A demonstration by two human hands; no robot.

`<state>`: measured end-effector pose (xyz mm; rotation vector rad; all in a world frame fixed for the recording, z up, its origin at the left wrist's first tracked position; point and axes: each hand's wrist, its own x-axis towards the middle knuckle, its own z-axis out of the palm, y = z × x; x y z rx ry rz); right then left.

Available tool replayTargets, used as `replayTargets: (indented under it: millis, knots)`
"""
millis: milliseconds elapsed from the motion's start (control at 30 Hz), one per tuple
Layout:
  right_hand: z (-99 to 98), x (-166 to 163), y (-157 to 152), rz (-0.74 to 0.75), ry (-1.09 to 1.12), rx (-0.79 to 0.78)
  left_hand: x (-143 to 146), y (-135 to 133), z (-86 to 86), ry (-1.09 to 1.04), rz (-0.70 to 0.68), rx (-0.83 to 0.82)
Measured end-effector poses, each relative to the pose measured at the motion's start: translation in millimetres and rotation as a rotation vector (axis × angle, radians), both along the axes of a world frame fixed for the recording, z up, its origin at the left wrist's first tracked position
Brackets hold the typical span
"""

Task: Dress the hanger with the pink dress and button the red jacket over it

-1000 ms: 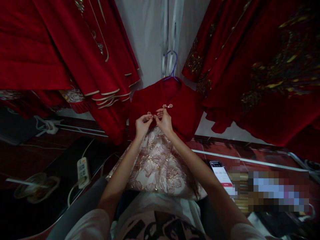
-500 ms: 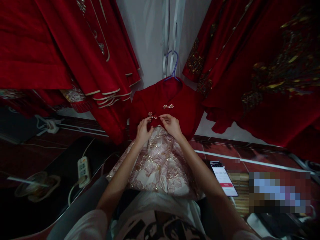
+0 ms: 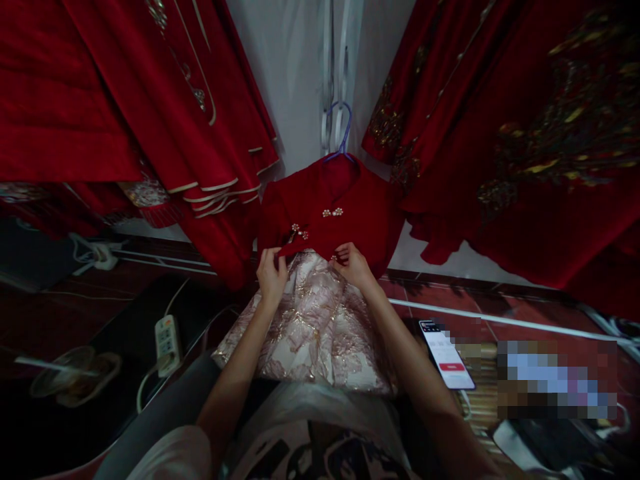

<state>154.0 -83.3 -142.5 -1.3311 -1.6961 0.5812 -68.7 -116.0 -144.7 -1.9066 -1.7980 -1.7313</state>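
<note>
A small red jacket [image 3: 373, 217] hangs in front of me on a purple hanger [image 3: 344, 133]. Flower-shaped clasps with pale beads [image 3: 333, 213] sit on its chest, and another clasp [image 3: 299, 232] lies lower on the left. My left hand [image 3: 273, 272] is closed in a pinch on the jacket's left lower edge. On the other side, my right hand [image 3: 353, 265] pinches the lower edge beside a small beaded ornament [image 3: 333, 259], partly hidden by the fingers. Below both hands a pale pink and gold brocade skirt [image 3: 315, 333] spreads over my lap.
Red garments [image 3: 200, 133] hang on the left, and embroidered red ones [image 3: 500, 167] on the right. A power strip [image 3: 167, 343] and a plastic bowl [image 3: 75, 373] rest on a black surface at left. A lit phone [image 3: 447, 357] lies at right, near a white pole [image 3: 480, 317].
Both hands have moved down and apart, from the lower clasp to the jacket's lower edge. That clasp now shows uncovered, and the front edge lies in a different fold.
</note>
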Motion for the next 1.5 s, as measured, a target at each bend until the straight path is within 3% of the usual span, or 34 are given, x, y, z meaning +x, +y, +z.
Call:
replayTargets:
  millis: [100,233,300,400,533,733,900,1000,1100,1267,1500]
  knots:
    - [-6.1,-4,2,0.053,0.106,-0.027,21,-13,7.0,-0.040,-0.037,0.098]
    - [-11.9,-1,5,0.112,0.134,-0.080,48,-25,-3.7,0.208,-0.369,-0.114]
    - [-12.9,3,7,0.108,0.088,-0.128,53,-25,-11.5,0.285,-0.427,-0.189]
    - [-11.0,15,11,0.078,0.062,-0.215,53,-19,-17.6,0.218,-0.364,-0.196]
    - [-0.5,31,11,0.103,0.119,-0.271,50,-9,-12.5,0.061,-0.255,-0.189]
    - [41.3,40,-17,0.380,0.376,-0.398,55,0,0.3,0.138,-0.183,-0.186]
    - [63.3,24,-35,0.495,0.457,-0.419,56,8,-5.9,0.151,-0.152,-0.207]
    - [52.4,5,-31,0.471,0.474,-0.377,54,8,-10.7,0.142,-0.137,-0.199]
    - [29.3,-15,-21,0.390,0.490,-0.279,50,8,-12.9,0.122,-0.153,-0.183]
    - [-5.4,-34,-8,0.220,0.429,-0.116,43,9,-15.7,-0.060,-0.193,-0.214]
    - [-14.4,-40,-11,0.138,0.323,-0.022,36,17,-21.3,-0.389,-0.331,-0.255]
